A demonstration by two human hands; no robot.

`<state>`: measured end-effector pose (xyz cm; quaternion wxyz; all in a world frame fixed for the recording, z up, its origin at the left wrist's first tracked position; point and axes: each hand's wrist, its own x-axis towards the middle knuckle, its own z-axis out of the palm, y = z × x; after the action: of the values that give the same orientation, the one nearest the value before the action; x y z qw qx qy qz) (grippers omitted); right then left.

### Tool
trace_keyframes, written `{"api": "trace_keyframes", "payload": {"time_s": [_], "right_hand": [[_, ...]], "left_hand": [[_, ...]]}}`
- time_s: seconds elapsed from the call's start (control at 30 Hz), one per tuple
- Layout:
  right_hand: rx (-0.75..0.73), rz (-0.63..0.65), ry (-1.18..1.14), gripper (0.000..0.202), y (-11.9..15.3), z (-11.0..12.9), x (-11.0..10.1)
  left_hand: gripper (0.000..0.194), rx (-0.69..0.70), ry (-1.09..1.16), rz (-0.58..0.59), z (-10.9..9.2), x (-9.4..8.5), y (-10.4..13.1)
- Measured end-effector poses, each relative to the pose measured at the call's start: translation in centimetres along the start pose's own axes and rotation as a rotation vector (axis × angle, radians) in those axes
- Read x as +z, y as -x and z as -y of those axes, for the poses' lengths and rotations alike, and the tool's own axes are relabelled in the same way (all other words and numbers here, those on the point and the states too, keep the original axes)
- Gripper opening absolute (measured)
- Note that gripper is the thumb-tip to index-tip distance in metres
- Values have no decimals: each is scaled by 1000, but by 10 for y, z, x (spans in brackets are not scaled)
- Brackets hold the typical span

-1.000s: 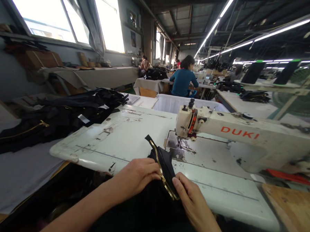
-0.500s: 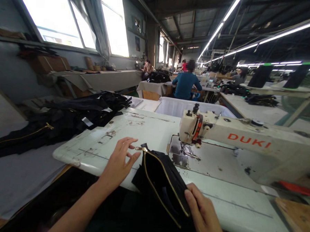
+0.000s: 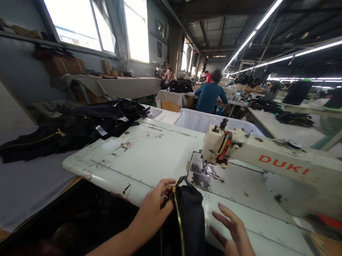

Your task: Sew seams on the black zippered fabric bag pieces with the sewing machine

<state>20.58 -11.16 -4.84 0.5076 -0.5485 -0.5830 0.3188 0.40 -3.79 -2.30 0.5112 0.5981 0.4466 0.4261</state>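
A black fabric piece (image 3: 191, 209) with a gold metal zipper (image 3: 180, 220) hangs over the front edge of the sewing table. My left hand (image 3: 158, 202) is closed on its top end, at the zipper's slider. To the right of the fabric, my right hand (image 3: 231, 232) has its fingers apart and holds nothing. Beyond both hands stands the sewing machine (image 3: 250, 155), its needle area above a worn metal plate. The lower part of the fabric drops out of view.
Black zippered pieces (image 3: 82, 129) lie heaped on the left. A white plastic bin (image 3: 185, 119) stands behind the sewing table (image 3: 155, 157). A person in a blue top (image 3: 209, 96) sits further back. Another table (image 3: 291, 128) with dark fabric is at the right.
My left hand has moved right and taken hold of the fabric's zipper end. My right hand has let go of the side. The zipper opening, spread wide before, now hangs narrower.
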Motion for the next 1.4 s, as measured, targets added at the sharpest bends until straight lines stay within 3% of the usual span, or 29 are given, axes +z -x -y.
{"api": "trace_keyframes", "payload": {"time_s": [0.07, 0.13, 0.23, 0.37, 0.5, 0.6, 0.73, 0.8, 0.97, 1.03, 1.13, 1.23, 1.4], "right_hand": [[-136, 9, 170, 87, 5, 6, 16], [-167, 28, 324, 83, 9, 9, 34], [-114, 30, 368, 73, 9, 8, 46], [-54, 90, 373, 53, -2, 5, 31], [-101, 217, 350, 36, -16, 16, 12], [12, 384, 252, 30, -24, 30, 3], [227, 600, -32, 26, -31, 42, -4], [330, 691, -191, 31, -33, 43, -4], [496, 859, -363, 28, -35, 37, 2], [540, 852, -444, 26, -34, 32, 3], [574, 777, -525, 29, -31, 27, 4], [595, 695, -529, 38, -26, 27, 7], [557, 586, -637, 49, -24, 36, 11]], "left_hand": [[35, 100, -141, -5, -7, 8, 10], [33, 165, -242, 30, -14, 14, 21], [30, 155, -335, 100, -19, 17, 30], [41, 60, -467, 265, -4, 10, 30], [16, 67, -548, 287, 3, -5, 25], [12, 12, -355, 380, -8, -18, 20], [30, -340, 213, 586, -19, -27, 17], [34, -429, 340, 569, -17, -26, 18], [31, -485, 318, 487, -11, -18, 21], [35, -517, 367, 483, -13, -17, 21], [41, -469, 371, 592, -16, -21, 19], [35, -481, 313, 675, -15, -24, 18], [28, -630, 463, 559, -12, -20, 21]]}}
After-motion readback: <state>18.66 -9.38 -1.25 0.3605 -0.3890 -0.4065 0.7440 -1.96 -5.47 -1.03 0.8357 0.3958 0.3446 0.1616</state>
